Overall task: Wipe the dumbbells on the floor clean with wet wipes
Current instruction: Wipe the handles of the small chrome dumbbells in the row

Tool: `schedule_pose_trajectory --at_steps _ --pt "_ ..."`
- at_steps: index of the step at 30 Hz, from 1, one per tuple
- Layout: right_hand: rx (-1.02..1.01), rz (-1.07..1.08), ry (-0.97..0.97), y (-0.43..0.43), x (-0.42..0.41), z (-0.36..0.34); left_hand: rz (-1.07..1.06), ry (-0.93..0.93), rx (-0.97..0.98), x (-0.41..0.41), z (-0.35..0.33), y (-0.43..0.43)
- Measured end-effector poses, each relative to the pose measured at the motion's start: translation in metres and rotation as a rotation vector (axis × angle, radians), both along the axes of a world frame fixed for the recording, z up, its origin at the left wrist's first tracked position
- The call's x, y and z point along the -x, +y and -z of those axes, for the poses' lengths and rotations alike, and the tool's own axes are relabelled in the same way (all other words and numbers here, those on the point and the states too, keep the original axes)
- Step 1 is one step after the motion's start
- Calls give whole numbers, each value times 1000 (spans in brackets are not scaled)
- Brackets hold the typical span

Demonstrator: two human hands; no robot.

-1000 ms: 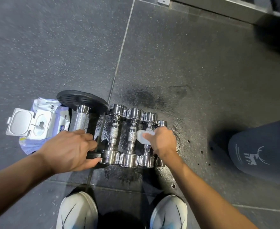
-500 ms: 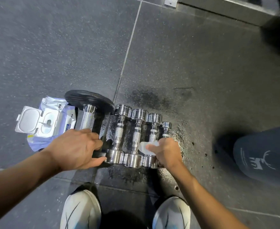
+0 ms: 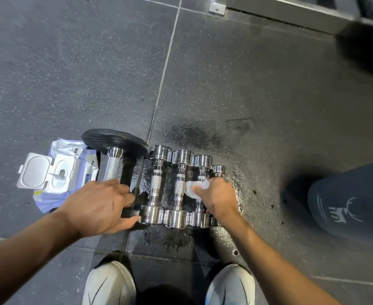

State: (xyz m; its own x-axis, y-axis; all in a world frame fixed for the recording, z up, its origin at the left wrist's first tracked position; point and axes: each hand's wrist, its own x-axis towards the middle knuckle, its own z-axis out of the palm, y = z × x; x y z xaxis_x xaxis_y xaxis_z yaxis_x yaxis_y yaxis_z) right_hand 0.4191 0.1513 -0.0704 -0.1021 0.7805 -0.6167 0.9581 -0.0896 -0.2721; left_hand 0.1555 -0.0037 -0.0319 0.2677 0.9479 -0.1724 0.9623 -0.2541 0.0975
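Right hand (image 3: pixel 218 197): fingers curled, pinching wet wipe (image 3: pixel 195 188) onto the handle of chrome dumbbell (image 3: pixel 202 160) directly beneath it | Left hand (image 3: pixel 102 208): fingers and thumb curled round near plate of black-plate dumbbell (image 3: pixel 113 166) | Wipes pack (image 3: pixel 55 172): lid open, just beyond left hand.

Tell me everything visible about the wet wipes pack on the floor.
The wet wipes pack lies flat on the dark speckled floor, left of the black-plated dumbbell and close beside it. Its soft wrapper looks like crumpled pale purple and white film with blue print. On top sits a white hard plastic dispenser whose flip lid is swung open to the left; a wipe's tip shows in the opening. The left hand overlaps its near edge in view; contact cannot be told.
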Motion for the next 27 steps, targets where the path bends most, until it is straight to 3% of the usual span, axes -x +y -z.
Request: schedule_pose_trajectory --at_steps 4,9,17,23,27 --pt "3 -80 -50 -18 -10 4 14 12 -34 1 3 0" --pt "12 12 28 -2 -3 3 4 14 -35 1 1 -1" --pt "-188 -75 -76 17 12 -2 9 22 -41 1 1 1" --pt "-80 -184 -21 -12 -18 6 15 -9 -59 1 1 1" --pt "85 3 144 -15 -28 15 19 0 -61 1 2 0"
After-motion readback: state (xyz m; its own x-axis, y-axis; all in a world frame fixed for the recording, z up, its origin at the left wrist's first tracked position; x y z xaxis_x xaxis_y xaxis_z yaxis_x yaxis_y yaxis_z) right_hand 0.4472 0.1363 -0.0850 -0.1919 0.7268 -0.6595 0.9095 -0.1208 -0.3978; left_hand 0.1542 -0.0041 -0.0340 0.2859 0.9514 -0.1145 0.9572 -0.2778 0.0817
